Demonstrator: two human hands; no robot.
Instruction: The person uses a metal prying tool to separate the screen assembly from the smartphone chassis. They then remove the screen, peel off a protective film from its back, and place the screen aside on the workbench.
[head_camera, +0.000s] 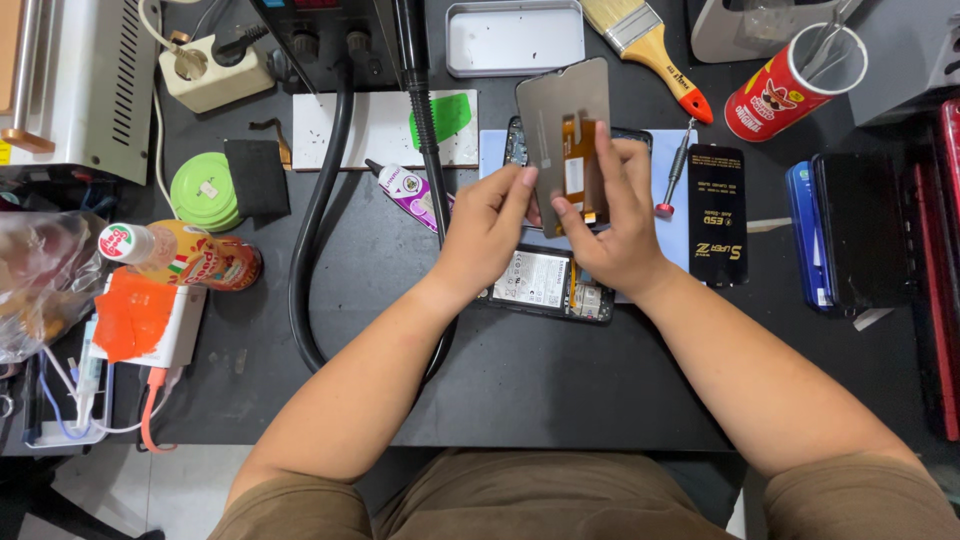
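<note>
Both hands hold a phone display panel (560, 110) upright above the desk, its grey back and orange flex cable (578, 160) facing me. My left hand (487, 230) pinches its left edge with fingertips. My right hand (612, 215) grips the lower right side, thumb on the flex cable. Below the hands lies an opened phone body (545, 285) with its battery and circuit board showing. Part of a phone frame (515, 140) shows behind the panel on a pale blue mat (495, 150).
A black hose (320, 200) curves across the dark desk. Around it lie a glue tube (405, 188), a red-tipped screwdriver (676, 170), a paintbrush (650, 45), a metal tray (515, 35), a red can of tools (795, 85), a black packet (717, 215), a green roll (203, 190) and a bottle (185, 255).
</note>
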